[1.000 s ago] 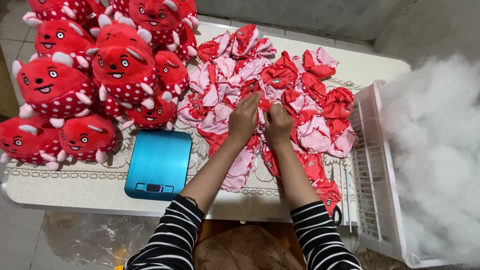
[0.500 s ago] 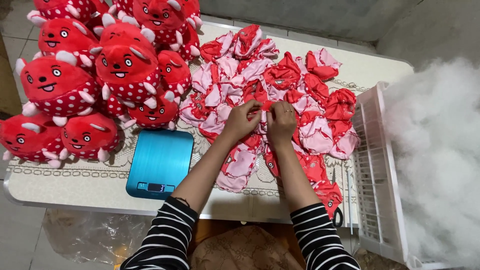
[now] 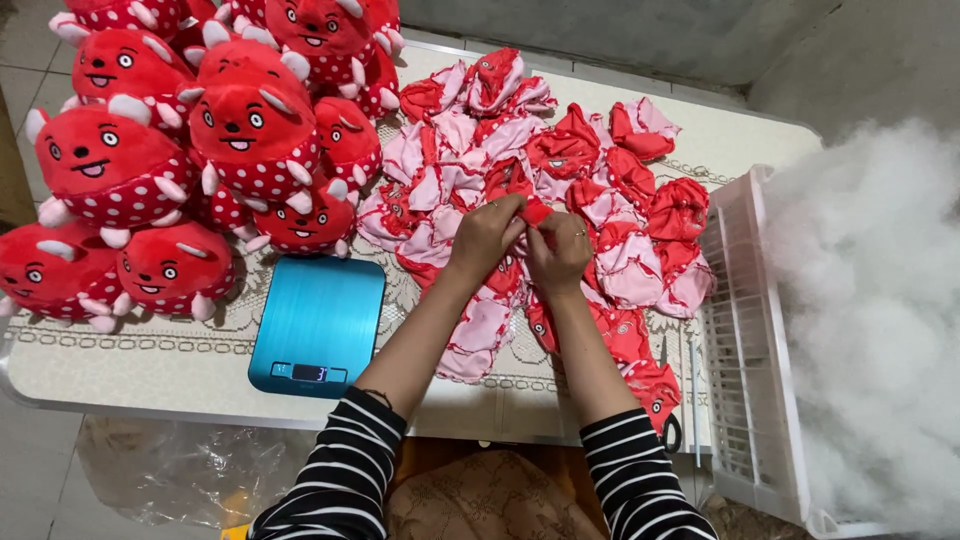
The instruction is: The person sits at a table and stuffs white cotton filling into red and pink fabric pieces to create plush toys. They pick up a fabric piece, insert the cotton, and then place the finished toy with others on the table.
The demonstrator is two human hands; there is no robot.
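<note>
Both hands are working one small red fabric piece [image 3: 534, 212] just past the far-right corner of the blue scale [image 3: 318, 325], over the heap of unstuffed red-and-pink skins [image 3: 560, 190]. Left hand [image 3: 487, 235] is pinching the piece w/ fingers curled tight on its near-left edge; right hand [image 3: 558, 252] is pinching the other side, thumb and forefinger pressed together on the cloth, ring showing on one finger. The piece is sitting between the two hands, lifted slightly off the heap.

Judging by the grip, the hands seem to be opening or turning a skin. To do it well: keeping both pinches close to the seam, pulling evenly so stitching isn't straining, and holding the piece clear of the skins below so nothing else is snagging.

Finished red plush toys [image 3: 250, 130] are piling up left and beyond the scale. White basket [image 3: 745, 330] is standing well right of the scale, w/ loose white stuffing [image 3: 870, 300] right of that. All on the table [image 3: 130, 360] w/ lace-print cover.
</note>
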